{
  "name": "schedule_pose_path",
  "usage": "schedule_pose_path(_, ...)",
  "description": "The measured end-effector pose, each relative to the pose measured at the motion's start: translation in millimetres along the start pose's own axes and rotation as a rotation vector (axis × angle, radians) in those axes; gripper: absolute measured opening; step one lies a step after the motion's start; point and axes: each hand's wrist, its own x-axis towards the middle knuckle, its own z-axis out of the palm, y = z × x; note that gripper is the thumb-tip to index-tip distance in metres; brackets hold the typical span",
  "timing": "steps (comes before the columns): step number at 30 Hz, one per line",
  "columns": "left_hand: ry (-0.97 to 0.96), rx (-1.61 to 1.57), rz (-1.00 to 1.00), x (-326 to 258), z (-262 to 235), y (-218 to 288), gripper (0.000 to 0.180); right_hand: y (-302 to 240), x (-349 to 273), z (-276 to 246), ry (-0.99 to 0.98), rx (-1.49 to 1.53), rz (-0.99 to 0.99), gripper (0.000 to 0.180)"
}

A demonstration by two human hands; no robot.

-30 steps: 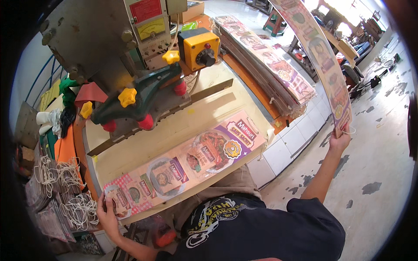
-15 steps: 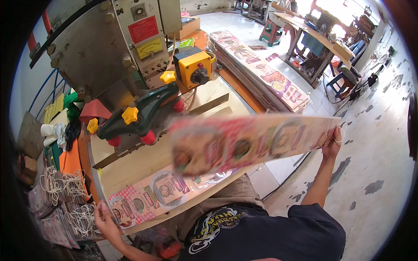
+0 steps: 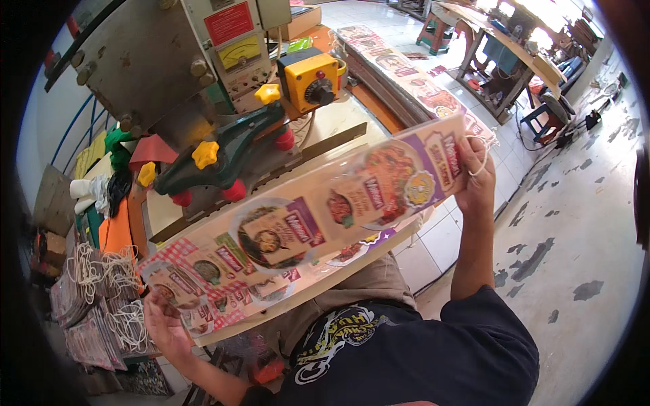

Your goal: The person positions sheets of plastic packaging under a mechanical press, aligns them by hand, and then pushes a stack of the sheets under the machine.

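Observation:
A long printed plastic banner (image 3: 352, 186) with food pictures and a red-checked left end slants across in front of me, its right end raised. My right hand (image 3: 477, 176) grips that raised end, where a white cord loop (image 3: 482, 152) hangs. My left hand (image 3: 166, 325) has its fingers closed at the banner's lower left corner. Beneath lies a second banner (image 3: 267, 289), partly covered, on the pale work surface (image 3: 233, 327). Just beyond stands a press machine with a dark green clamp frame (image 3: 223, 169), yellow star knobs (image 3: 205, 155) and a long metal bar (image 3: 338, 145).
A yellow control box (image 3: 308, 78) sits beside the machine's grey cabinet. Stacked printed banners (image 3: 386, 64) lie at the back right. Bundles with white cords (image 3: 101, 304) are piled at the left. A peeling wall (image 3: 575, 237) runs along the right; a wooden table (image 3: 494, 30) stands farther back.
The upper banner, blurred before and held only at its right end, now spans between both hands over the lower one. My right hand has moved left and up; my left hand has met its left end.

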Motion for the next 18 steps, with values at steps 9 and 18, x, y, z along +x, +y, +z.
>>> schedule_pose_path(9,0.515,-0.187,-0.030,3.7,-21.8,-23.3,0.042,36.9,-0.1,72.5,-0.261,-0.151,0.094,0.023)
schedule_pose_path(18,0.510,-0.210,0.063,17.0,-46.4,-39.1,0.040,46.3,-0.4,77.0,-0.334,-0.388,0.111,0.047)
